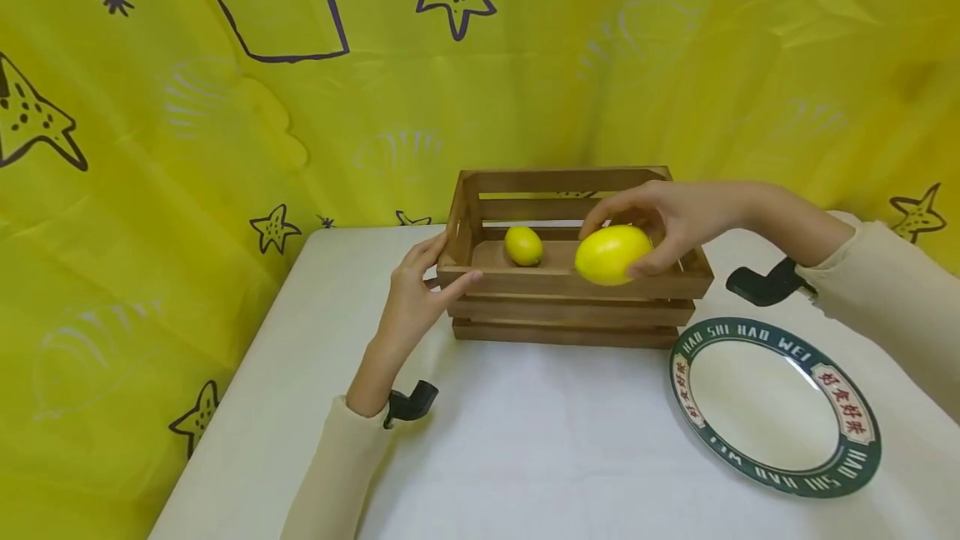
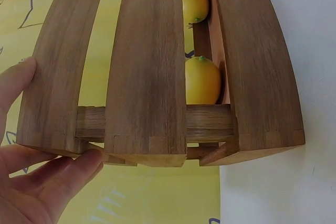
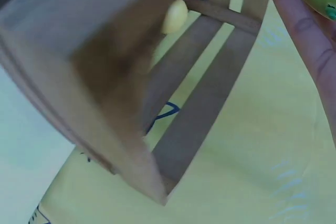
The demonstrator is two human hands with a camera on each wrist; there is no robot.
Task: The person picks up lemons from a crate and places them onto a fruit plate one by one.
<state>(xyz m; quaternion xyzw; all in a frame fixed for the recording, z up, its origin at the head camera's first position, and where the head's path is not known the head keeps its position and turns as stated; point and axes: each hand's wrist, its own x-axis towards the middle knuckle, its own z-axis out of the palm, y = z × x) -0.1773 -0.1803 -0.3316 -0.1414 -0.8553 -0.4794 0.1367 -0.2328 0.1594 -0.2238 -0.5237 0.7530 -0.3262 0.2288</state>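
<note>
A slatted wooden crate (image 1: 570, 311) stands on the white table. My left hand (image 1: 411, 294) grips its left end, with the thumb on the top front slat and the fingers round the corner. Over the crate's right half, my right hand (image 1: 693, 215) holds a yellow lemon (image 1: 611, 257) between thumb and fingers. Another lemon (image 1: 523, 246) lies inside, left of the middle. Through the slats, the left wrist view shows a near lemon (image 2: 203, 81) and a farther lemon (image 2: 195, 3) in the crate. The held lemon shows partly at the right wrist view's corner.
An oval plate (image 1: 761, 402) with a green lettered rim lies on the table (image 1: 525, 440), right of the crate and in front of it. A yellow curtain (image 1: 375, 115) printed with stars hangs close behind the crate. Black wrist mounts (image 1: 411, 402) stick out at both sleeves.
</note>
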